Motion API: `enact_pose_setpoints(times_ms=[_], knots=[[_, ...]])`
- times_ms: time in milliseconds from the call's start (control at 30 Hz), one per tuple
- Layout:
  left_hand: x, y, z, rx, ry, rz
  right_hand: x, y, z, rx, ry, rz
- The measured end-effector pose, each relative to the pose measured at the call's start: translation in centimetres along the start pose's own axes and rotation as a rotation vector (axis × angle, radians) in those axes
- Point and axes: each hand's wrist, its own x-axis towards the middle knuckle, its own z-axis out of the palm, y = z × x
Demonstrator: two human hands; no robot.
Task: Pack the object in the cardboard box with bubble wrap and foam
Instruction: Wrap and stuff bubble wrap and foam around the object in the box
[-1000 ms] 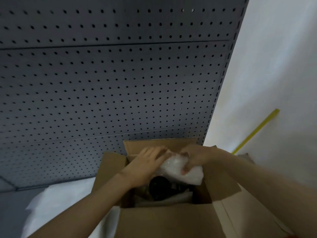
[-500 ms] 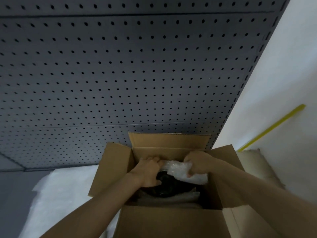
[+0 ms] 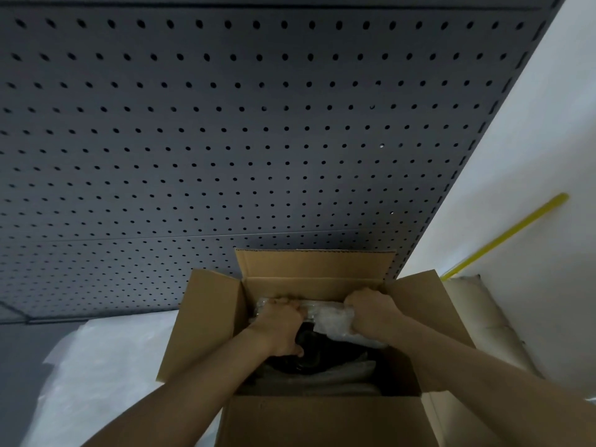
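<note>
Both hands reach down into the open cardboard box [image 3: 322,421]: the left hand [image 3: 279,327] has its fingers curled over the left end of a crumpled wad of bubble wrap [image 3: 329,317] with the thumb down against the dark object [image 3: 309,356] beneath, and the right hand [image 3: 371,314] clenches the right end of the same wad near the far wall. That object sits low in the middle of the box, black and rounded, mostly hidden; what it is I cannot tell. Judging by the padding, it is likely hard and breakable, best held by its body from both sides, not by any protruding part. Bubble wrap is light, soft and springy, so it probably needs pressing down at the ends, as gripped here, or it will lift back up. Pale foam or wrap [image 3: 348,379] lies under the object. Left of the box a white sheet of foam [image 3: 106,366] spreads over the surface; behind stands a grey pegboard [image 3: 225,140]; at right, a beige cushion-like thing [image 3: 483,317] and a yellow strip [image 3: 503,233] on the white wall. Upright flaps crowd the wrists, the right one touching the right forearm.
</note>
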Motion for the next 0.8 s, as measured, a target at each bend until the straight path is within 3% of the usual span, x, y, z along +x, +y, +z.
enact_pose_setpoints(times_ms=[133,333,467,567,633,800], knots=[[0.0,0.2,-0.2,0.007,-0.026,-0.018,0.6,-0.4,1.3,-0.106,0.039,0.019],[0.0,0.7,-0.1,-0.027,-0.041,-0.037,0.6,-1.2,3.5,-0.412,0.07,-0.156],[-0.2,0.8,0.0,-0.05,-0.027,-0.043,0.9,0.5,2.4,-0.217,-0.001,-0.207],[-0.3,0.9,0.0,-0.059,-0.021,-0.059,1.1,1.7,0.9,0.037,-0.263,-0.182],[-0.2,1.0,-0.1,-0.064,-0.023,-0.063,1.4,1.4,0.8,0.027,-0.294,-0.137],[-0.2,1.2,-0.4,-0.075,-0.035,-0.068,1.0,-1.4,1.6,-0.229,-0.174,-0.126]])
